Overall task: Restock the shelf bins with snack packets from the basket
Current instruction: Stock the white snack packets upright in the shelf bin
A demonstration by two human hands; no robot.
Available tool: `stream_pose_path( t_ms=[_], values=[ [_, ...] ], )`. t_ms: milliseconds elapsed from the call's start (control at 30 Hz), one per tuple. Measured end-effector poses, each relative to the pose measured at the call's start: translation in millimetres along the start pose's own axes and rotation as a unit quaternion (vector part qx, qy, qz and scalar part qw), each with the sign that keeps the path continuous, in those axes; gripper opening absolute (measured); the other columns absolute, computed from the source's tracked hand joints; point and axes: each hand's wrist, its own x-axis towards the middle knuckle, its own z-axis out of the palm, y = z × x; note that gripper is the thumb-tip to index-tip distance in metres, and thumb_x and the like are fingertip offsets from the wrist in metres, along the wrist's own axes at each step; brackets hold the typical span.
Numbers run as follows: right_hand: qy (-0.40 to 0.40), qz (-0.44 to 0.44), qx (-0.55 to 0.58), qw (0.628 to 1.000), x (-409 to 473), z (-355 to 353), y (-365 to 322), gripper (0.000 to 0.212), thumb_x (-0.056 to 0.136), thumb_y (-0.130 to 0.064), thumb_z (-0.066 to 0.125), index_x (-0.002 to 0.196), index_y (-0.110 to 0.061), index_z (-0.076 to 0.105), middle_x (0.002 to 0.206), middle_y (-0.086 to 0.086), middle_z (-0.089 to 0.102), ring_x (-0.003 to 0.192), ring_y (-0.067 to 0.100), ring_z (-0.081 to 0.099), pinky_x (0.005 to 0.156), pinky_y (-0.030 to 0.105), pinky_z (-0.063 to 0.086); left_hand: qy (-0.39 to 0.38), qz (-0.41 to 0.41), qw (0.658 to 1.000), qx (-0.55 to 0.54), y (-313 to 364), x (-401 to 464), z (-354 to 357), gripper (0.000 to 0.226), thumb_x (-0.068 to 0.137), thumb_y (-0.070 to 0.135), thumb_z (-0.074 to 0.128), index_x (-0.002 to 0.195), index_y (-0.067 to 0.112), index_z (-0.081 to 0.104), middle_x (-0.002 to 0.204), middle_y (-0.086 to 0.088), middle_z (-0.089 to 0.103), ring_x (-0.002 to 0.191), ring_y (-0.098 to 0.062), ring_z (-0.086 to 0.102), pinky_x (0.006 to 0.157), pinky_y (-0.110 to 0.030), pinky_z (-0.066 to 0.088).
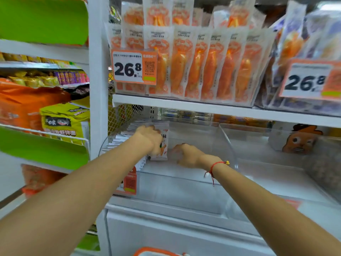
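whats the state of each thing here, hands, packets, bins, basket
left hand: fingers curled round the front white snack packet, holding it upright
row of white packets: standing on edge at the left end of the bin
right hand: inside the bin, fingers loosely curled, holding nothing
clear bin: mostly unfilled to the right of the row
orange packets: upper shelf, packed upright
basket: only the rim shows

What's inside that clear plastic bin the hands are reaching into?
The clear plastic bin holds a row of white snack packets standing along its left side. The left hand grips the front packet; the right hand rests beside it. The hands hide what lies beneath them.
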Motion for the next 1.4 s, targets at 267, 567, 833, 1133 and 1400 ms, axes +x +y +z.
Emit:
stream_pose_path(
  t_ms=[267,567,833,1133,1400],
  values=[
    [0.197,-0.031,0.064,0.978,-105.2,-6.3,-1.3,0.017,0.086,-0.022,0.061,0.100,-0.025,0.071,0.084,-0.006,0.064,0.082,0.016,0.062,0.078,0.032,0.052,0.143,-0.020,0.977,-0.155,24.1,-93.7,-22.3,0.036,0.092,0.022,0.043,0.124,0.029,0.058,0.119,-0.004,0.063,0.111,-0.029,0.056,0.080,-0.033,0.042],
    [0.078,0.020,0.121,0.989,-202.8,80.0,25.7,0.010,0.088,-0.019,0.063,0.090,-0.026,0.069,0.075,-0.001,0.065,0.067,0.015,0.061,0.072,0.034,0.055,0.145,0.000,0.919,-0.367,124.8,-167.5,53.0,0.029,0.092,0.028,0.046,0.116,0.034,0.061,0.113,0.006,0.066,0.105,-0.022,0.061,0.085,-0.033,0.047],
    [-0.085,0.102,0.122,0.984,-253.2,199.0,62.6,0.021,0.090,-0.012,0.056,0.106,-0.018,0.069,0.101,0.009,0.069,0.092,0.026,0.065,0.081,0.037,0.052,-0.011,0.015,0.902,-0.431,208.0,-198.2,182.3,0.031,0.097,0.026,0.039,0.119,0.034,0.060,0.123,0.010,0.063,0.105,-0.016,0.062,0.083,-0.032,0.051],
    [-0.170,0.147,0.073,0.972,-284.2,307.5,79.4,0.057,0.089,-0.038,0.060,0.139,-0.017,0.040,0.136,0.007,0.045,0.123,0.025,0.044,0.099,0.035,0.042,-0.186,-0.014,0.888,-0.419,256.2,-219.9,270.6,0.027,0.095,0.017,0.050,0.121,0.010,0.052,0.110,-0.003,0.059,0.105,-0.023,0.060,0.077,-0.030,0.047],
    [-0.084,0.220,-0.010,0.972,-275.2,345.6,63.7,0.079,0.082,-0.049,0.063,0.140,-0.010,0.026,0.139,0.010,0.028,0.127,0.031,0.030,0.101,0.040,0.038,-0.434,-0.041,0.842,-0.318,258.3,-222.5,278.0,0.073,0.080,0.065,0.058,0.118,0.003,0.052,0.112,-0.011,0.062,0.101,-0.024,0.062,0.089,-0.032,0.048]
  ],
)
